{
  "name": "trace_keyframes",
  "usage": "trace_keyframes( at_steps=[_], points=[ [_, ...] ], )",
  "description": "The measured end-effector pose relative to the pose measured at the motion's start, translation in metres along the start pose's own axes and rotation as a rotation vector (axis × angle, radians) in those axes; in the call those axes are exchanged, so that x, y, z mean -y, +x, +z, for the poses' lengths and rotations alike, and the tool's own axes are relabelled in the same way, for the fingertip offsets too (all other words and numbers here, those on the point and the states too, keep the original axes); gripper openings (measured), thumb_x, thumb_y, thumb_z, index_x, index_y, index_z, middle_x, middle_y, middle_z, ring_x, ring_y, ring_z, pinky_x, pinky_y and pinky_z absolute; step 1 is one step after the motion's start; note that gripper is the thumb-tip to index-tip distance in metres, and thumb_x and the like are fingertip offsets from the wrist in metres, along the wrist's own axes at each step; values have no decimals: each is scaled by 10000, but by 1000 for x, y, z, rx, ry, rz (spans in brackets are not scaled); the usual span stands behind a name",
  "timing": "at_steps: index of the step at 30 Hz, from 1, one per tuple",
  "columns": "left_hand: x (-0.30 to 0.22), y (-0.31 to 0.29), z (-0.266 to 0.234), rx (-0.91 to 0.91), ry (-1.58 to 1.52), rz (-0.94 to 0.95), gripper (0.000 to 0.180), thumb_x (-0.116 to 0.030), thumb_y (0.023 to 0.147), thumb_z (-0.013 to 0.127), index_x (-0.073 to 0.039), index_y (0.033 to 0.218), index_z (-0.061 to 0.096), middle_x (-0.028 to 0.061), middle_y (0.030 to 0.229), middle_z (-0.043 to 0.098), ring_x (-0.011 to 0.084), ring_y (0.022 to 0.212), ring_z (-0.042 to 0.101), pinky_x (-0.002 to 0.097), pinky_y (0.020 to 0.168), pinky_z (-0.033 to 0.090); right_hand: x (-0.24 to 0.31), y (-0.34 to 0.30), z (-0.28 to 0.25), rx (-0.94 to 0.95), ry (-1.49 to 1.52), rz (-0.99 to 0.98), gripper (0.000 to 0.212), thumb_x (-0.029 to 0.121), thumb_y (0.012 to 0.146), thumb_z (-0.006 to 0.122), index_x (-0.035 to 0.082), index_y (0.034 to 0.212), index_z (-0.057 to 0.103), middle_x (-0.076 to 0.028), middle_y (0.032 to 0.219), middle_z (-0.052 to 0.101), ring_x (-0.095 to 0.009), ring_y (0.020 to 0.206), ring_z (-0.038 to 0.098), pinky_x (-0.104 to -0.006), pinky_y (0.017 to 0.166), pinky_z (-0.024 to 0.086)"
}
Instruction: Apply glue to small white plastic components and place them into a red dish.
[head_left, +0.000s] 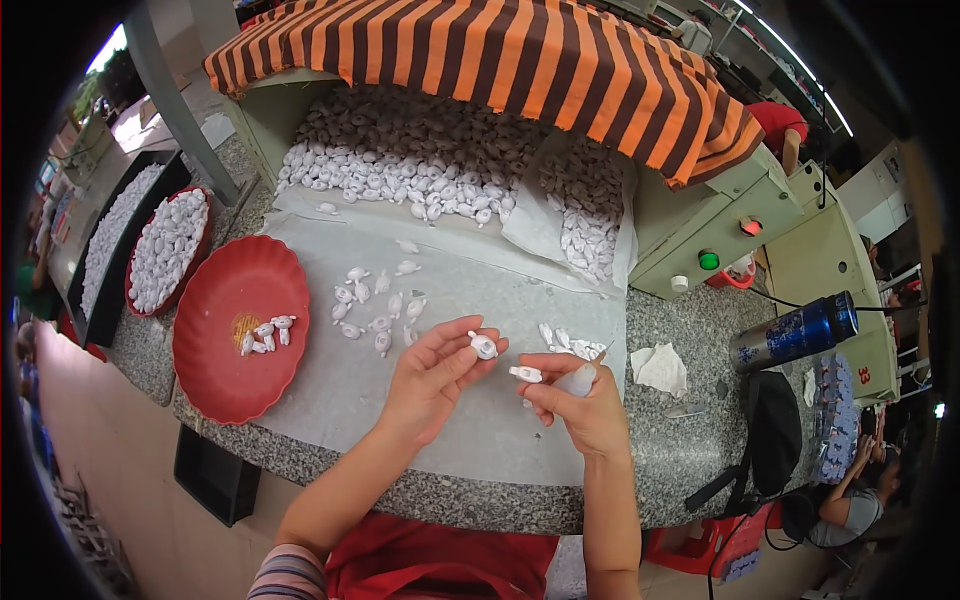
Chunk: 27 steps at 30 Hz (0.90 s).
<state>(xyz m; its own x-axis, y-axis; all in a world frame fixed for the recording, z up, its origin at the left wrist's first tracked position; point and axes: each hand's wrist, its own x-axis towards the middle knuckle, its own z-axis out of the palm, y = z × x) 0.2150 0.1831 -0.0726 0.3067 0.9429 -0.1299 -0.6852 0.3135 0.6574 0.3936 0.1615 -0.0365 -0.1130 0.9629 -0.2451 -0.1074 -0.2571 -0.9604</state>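
Observation:
My left hand [440,378] pinches a small white plastic figure part [483,345] between thumb and fingers, its rounded side with a grey spot toward me. Close by on the right, my right hand [580,405] grips another small white plastic part [525,374] at its fingertips. A whitish translucent object [577,379] also sits in the right hand; its kind is unclear. The two parts are apart. Several loose white parts [381,323] lie on the pale sheet [480,440] beyond my left hand, and a small cluster of white pieces [570,342] lies just past my right hand.
At left, a red fluted bowl [205,340] holds several white parts, beside a heaped red bowl [170,250] and black tray [90,300]. Ahead, a pale green box [690,240] with striped cloth [480,50] covers many parts. A blue bottle [795,330] and black pouch [775,430] are right.

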Motion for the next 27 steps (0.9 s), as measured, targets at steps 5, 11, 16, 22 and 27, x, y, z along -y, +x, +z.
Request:
trace_keyframes(
  at_steps=[5,11,16,22,27],
  points=[
    [3,0,4,11,57,-15,310,-31,841,512,6,1146,475,141,1080,556,256,1051,529,332,891,437,1,-7,11,-127,-148,-197,203,-2,719,657,1,920,633,-46,715,603,-81,583,537,-199,486,425],
    [7,-2,5,30,161,43,290,-14,837,510,20,1124,488,147,1065,565,249,1035,537,350,889,432,-4,-7,17,-224,-309,-422,132,-38,686,679,-12,806,629,-58,759,586,-99,610,541,-195,505,419],
    [10,-3,5,79,340,138,253,15,827,509,25,1080,515,143,1054,571,206,1007,540,315,857,442,-10,-5,19,-282,-451,-630,173,-22,650,712,0,799,628,-69,729,595,-130,619,546,-231,542,422],
    [3,-4,4,145,611,314,215,31,810,530,37,1022,563,133,1011,574,176,919,556,283,804,452,-10,-9,24,-278,-518,-644,171,-9,645,720,10,789,630,-73,713,606,-141,635,557,-241,560,428],
    [1,-2,0,170,546,242,224,61,779,556,38,1000,585,132,988,580,183,895,569,275,780,466,-13,-8,20,-257,-440,-603,167,-23,645,715,2,785,629,-85,731,611,-144,654,565,-241,576,435]
  ],
)
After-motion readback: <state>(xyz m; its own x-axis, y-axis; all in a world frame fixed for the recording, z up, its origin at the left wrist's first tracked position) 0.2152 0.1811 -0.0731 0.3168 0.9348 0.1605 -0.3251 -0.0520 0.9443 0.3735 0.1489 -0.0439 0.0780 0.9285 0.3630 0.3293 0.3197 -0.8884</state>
